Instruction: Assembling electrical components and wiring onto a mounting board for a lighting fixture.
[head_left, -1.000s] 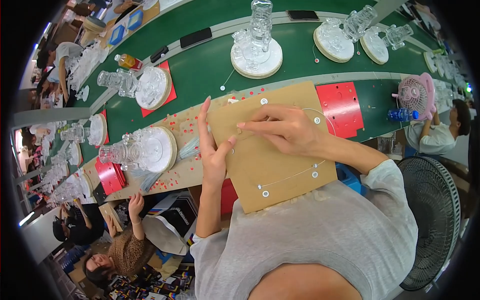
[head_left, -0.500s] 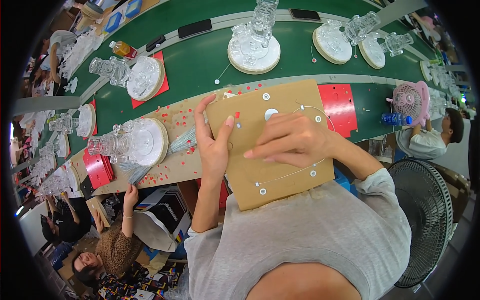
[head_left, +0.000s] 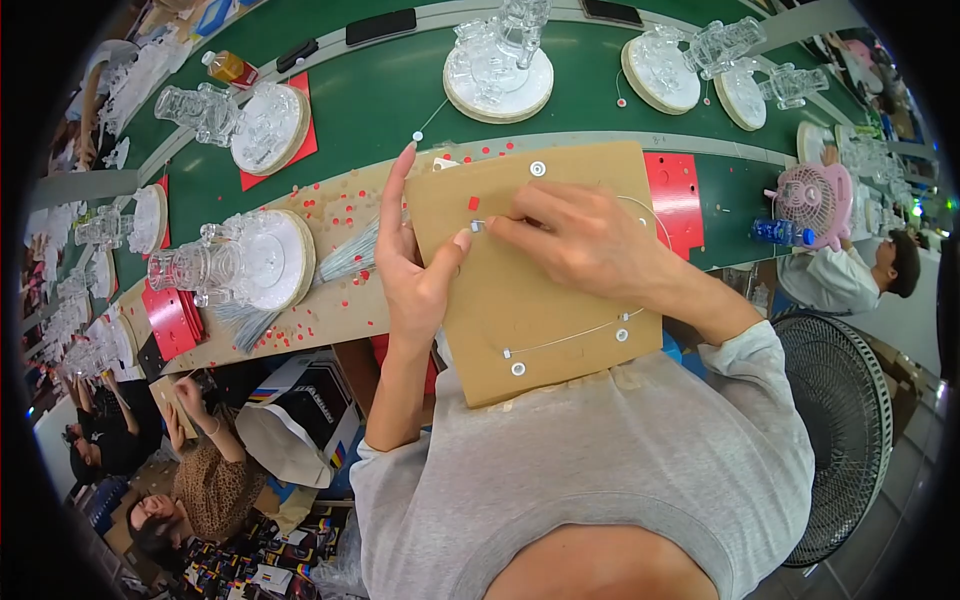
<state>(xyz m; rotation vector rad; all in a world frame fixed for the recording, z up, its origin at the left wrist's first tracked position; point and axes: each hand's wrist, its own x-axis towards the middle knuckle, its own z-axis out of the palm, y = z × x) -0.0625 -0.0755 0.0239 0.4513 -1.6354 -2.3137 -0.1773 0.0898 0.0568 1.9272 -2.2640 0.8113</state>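
A flat brown board [head_left: 560, 270] leans against my chest, with white ring-shaped fittings, small white clips and a thin wire [head_left: 565, 341] strung across it. My left hand [head_left: 415, 285] grips its left edge, thumb on the face and forefinger stretched up along the side. Over the upper half, my right hand [head_left: 575, 235] is in a pinch, its fingertips beside a small white clip [head_left: 478, 226]. A thin pale end of wire seems to run between fingertips and clip, partly hidden. A red patch [head_left: 473, 203] sits just above that clip.
Clear glass-like pieces on round white bases [head_left: 498, 85] stand along the green bench. Left lie a wire bundle [head_left: 350, 258] and scattered red dots. A pink fan [head_left: 815, 205], blue bottle [head_left: 783, 233] and black floor fan [head_left: 835, 440] are right. Co-workers sit on both sides.
My right hand has moved up and left across the board, from its middle to the small clip near my left thumb. My left hand keeps its hold on the board.
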